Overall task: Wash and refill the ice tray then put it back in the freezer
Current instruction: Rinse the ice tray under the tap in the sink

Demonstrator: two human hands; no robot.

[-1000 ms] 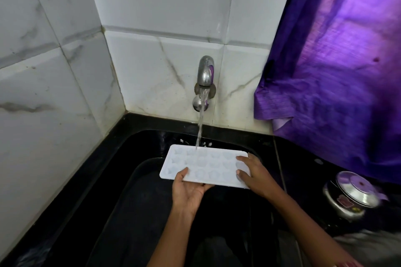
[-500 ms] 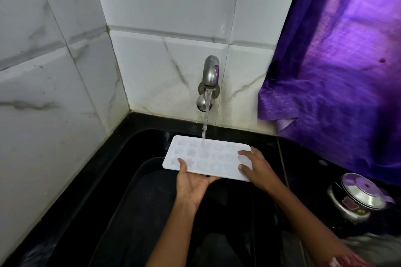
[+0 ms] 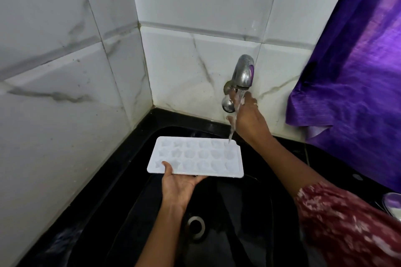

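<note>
The left hand grips the tray by its near edge, thumb on top beside a star cell, fingers underneath; it holds the tray roughly level above the sink. The right hand is off the tray and up at the tap, fingers by the knob behind the stream; I cannot tell whether they have closed on the knob. Water lands on the tray corner farthest from the left hand, just under the right wrist.

The step looks like adjusting or shutting the flow; turn the knob gently so the stream does not splash the cells out. One hand at one edge is a weak hold for a loaded tray; sliding the palm further under the middle would keep it flat.

The drain sits below the left wrist; a black worktop rims the sink under the right forearm. White veined tiles rise left of the left hand and behind the tap; a purple curtain hangs right of the right hand; a shiny lid shows beyond the red sleeve.
</note>
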